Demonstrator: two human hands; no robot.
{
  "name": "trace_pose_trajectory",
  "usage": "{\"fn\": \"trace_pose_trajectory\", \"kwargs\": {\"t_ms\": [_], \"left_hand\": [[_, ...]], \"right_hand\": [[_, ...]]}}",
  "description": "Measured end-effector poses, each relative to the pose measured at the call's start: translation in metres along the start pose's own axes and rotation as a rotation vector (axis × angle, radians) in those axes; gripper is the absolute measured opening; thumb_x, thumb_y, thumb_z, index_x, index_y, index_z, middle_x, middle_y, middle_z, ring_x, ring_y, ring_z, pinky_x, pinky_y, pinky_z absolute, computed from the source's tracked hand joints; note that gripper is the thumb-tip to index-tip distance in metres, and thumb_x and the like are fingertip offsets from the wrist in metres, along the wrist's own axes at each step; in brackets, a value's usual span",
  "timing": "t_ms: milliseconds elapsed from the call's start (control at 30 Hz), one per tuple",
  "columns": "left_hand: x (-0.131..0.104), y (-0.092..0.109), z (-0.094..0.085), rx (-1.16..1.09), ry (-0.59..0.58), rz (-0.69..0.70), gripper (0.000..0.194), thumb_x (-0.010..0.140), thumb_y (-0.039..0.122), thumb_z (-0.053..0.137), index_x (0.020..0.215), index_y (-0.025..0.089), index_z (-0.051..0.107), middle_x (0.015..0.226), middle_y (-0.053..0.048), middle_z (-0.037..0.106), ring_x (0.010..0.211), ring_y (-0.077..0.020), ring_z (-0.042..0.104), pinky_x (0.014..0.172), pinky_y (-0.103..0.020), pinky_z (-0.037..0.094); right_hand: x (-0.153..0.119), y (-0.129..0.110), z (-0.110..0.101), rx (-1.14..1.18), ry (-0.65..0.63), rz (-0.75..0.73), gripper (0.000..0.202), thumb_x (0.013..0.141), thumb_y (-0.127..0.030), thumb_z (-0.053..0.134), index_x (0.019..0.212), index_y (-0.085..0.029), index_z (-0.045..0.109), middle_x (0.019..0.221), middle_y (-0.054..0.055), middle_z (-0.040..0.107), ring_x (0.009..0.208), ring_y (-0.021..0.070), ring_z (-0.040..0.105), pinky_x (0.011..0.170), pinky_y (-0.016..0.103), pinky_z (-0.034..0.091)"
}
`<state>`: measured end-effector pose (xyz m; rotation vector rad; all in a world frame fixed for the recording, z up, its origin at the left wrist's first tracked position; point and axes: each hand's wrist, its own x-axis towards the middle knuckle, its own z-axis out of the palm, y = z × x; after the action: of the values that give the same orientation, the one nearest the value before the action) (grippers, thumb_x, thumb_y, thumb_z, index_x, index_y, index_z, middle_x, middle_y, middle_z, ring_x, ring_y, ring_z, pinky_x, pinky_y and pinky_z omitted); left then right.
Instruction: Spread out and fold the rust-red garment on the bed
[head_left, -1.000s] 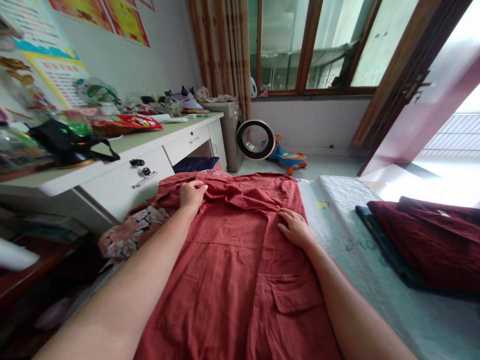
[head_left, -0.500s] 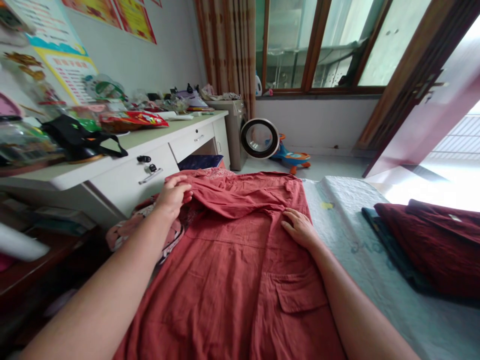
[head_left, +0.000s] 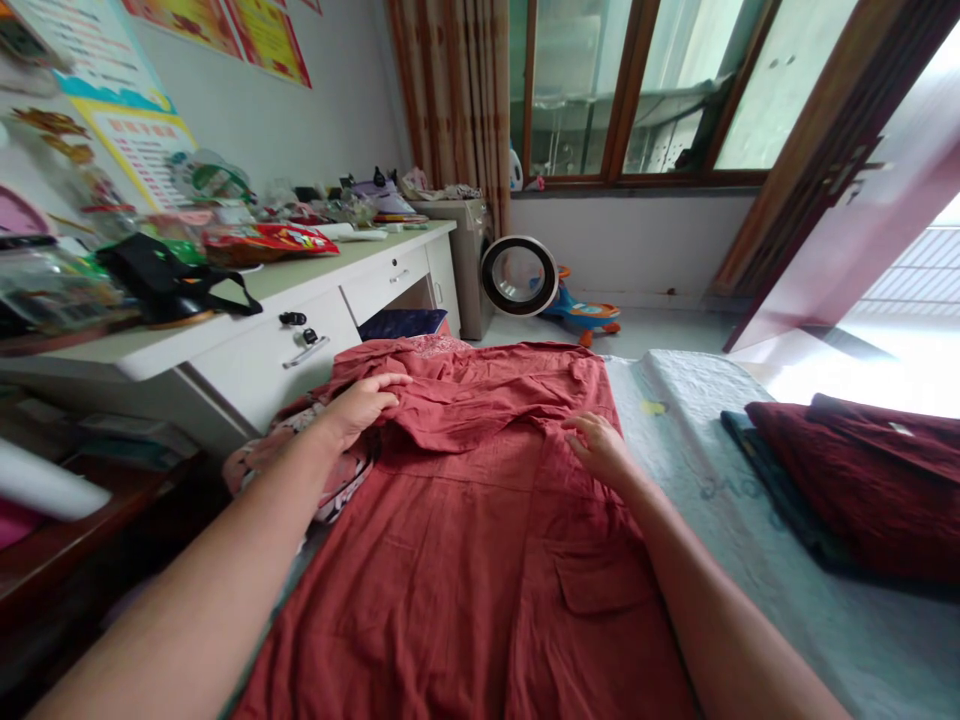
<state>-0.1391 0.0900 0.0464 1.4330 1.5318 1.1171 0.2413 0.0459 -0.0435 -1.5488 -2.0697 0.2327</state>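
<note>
Head-worn view, close above red garment (head_left: 457,560), forward and downward, edges perhaps blurred.

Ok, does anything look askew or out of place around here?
Two things: the red garment is rumpled across its far part, in uneven folds, and beyond it the washing machine has its round door swung open. No spill or damage shows.

On my left: white desk (head_left: 262,365), red packet (head_left: 274,241) and black strapped item (head_left: 154,280) on top. Ahead of me: washer (head_left: 471,270), round door (head_left: 520,275) swung open, blue-orange ride-on toy (head_left: 589,314) beside it, curtain (head_left: 454,90), wood-framed window (head_left: 581,90).
</note>
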Motion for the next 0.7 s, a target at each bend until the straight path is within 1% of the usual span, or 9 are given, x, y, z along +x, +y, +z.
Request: {"fn": "trace_pose_trajectory", "kwargs": {"t_ms": [100,133,200,300,433,500,600,633,700], "left_hand": [[0.004,0.000,-0.001,0.035,-0.095,-0.008,0.055,0.058,0.025,0.064,0.113,0.015,0.069,0.065,0.002,0.059,0.053,-0.0125,0.051,0.051,-0.023,0.039],[0.008,-0.001,-0.002,0.060,-0.062,0.020,0.058,0.061,0.027,0.064,0.118,0.016,0.066,0.064,0.003,0.058,0.053,-0.0133,0.051,0.052,-0.024,0.041],[0.017,-0.004,-0.005,0.157,0.063,0.125,0.061,0.065,0.027,0.062,0.125,0.018,0.062,0.071,0.001,0.061,0.061,-0.0171,0.057,0.061,-0.029,0.048],[0.023,-0.007,-0.005,0.433,0.284,0.293,0.058,0.065,0.021,0.064,0.122,0.018,0.062,0.107,-0.010,0.065,0.100,-0.0279,0.062,0.093,-0.040,0.050],[0.003,-0.010,0.016,0.775,0.502,0.408,0.055,0.068,0.013,0.065,0.122,0.020,0.061,0.149,-0.017,0.036,0.138,-0.0436,0.031,0.112,-0.060,0.026],[-0.011,-0.014,0.038,0.852,0.407,0.535,0.042,0.076,0.011,0.058,0.117,0.020,0.063,0.144,-0.015,0.042,0.135,-0.0401,0.036,0.112,-0.057,0.026],[-0.027,-0.025,0.082,0.900,-0.115,0.656,0.027,0.082,0.007,0.048,0.096,0.020,0.068,0.103,-0.009,0.064,0.103,-0.0249,0.059,0.098,-0.039,0.045],[-0.029,-0.029,0.097,0.894,-0.235,0.658,0.025,0.082,0.007,0.049,0.093,0.020,0.068,0.097,-0.007,0.064,0.098,-0.0222,0.060,0.094,-0.035,0.047],[-0.030,-0.037,0.123,0.903,-0.349,0.645,0.021,0.084,0.010,0.052,0.091,0.020,0.068,0.097,-0.006,0.065,0.096,-0.0200,0.060,0.092,-0.032,0.048]], "right_hand": [[-0.004,-0.018,0.012,0.021,-0.032,-0.092,0.028,0.092,-0.024,0.051,0.112,-0.023,0.070,0.128,0.007,0.064,0.122,0.0228,0.053,0.104,0.041,0.041],[-0.006,-0.023,0.016,0.016,-0.051,-0.105,0.027,0.093,-0.027,0.051,0.112,-0.023,0.069,0.133,0.007,0.061,0.125,0.0233,0.051,0.106,0.042,0.040],[-0.010,-0.028,0.022,-0.002,-0.086,-0.103,0.026,0.095,-0.034,0.051,0.109,-0.022,0.070,0.138,0.008,0.057,0.128,0.0241,0.048,0.107,0.043,0.039],[-0.013,-0.030,0.025,-0.015,-0.095,-0.078,0.024,0.094,-0.036,0.054,0.101,-0.019,0.070,0.133,0.010,0.058,0.125,0.0236,0.050,0.106,0.040,0.040],[-0.013,-0.028,0.024,-0.003,-0.082,-0.084,0.013,0.089,-0.028,0.059,0.094,-0.019,0.067,0.128,0.009,0.060,0.119,0.0223,0.053,0.103,0.038,0.041],[-0.013,-0.026,0.026,0.014,-0.069,-0.090,0.009,0.087,-0.026,0.060,0.091,-0.020,0.066,0.126,0.008,0.061,0.117,0.0221,0.054,0.102,0.038,0.042],[-0.012,-0.022,0.029,0.052,-0.044,-0.109,0.005,0.086,-0.024,0.061,0.084,-0.020,0.064,0.122,0.009,0.062,0.113,0.0224,0.055,0.100,0.038,0.043],[-0.011,-0.020,0.030,0.069,-0.033,-0.118,0.005,0.085,-0.023,0.061,0.082,-0.020,0.063,0.119,0.009,0.063,0.111,0.0223,0.056,0.098,0.038,0.043],[-0.011,-0.018,0.031,0.104,-0.005,-0.129,0.008,0.085,-0.022,0.061,0.077,-0.020,0.061,0.111,0.009,0.064,0.104,0.0217,0.058,0.094,0.037,0.045]]}}
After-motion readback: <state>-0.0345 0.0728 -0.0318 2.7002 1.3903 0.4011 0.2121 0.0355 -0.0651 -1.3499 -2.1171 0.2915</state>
